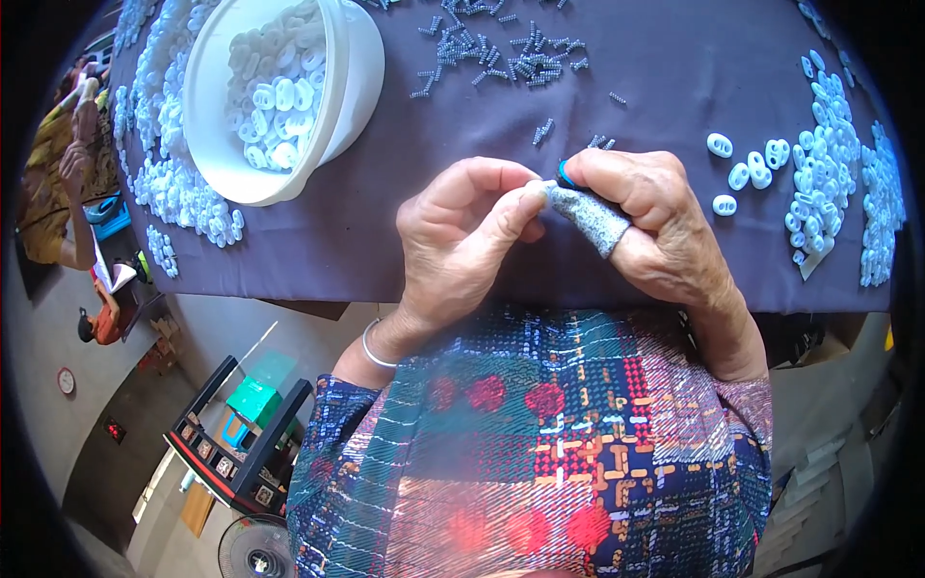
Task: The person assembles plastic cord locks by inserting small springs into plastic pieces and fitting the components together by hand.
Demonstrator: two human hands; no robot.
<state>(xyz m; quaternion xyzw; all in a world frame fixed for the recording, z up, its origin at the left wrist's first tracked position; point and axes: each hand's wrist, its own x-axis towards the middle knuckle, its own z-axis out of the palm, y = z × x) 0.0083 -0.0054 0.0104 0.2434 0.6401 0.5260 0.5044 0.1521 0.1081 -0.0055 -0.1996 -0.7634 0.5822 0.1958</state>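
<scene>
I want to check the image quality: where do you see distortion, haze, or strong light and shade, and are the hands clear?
Head view: the tablecloth bows at right, near the black rim; pale reddish haze softens the shirt; in the bucket, upper white pieces look shaded, lower ones bright; the left hand and right hand look fairly sharp, though details where they meet are unclear.

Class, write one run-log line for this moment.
left hand: fingertips near right's; right hand: grey thumb cover; grip: unclear; springs: loose on cloth; tub: white pieces inside

You work in an assembly workshop: plastic parts [188,197] heap left of a white tub [355,87]; small springs [537,67] lie right of it.
</scene>
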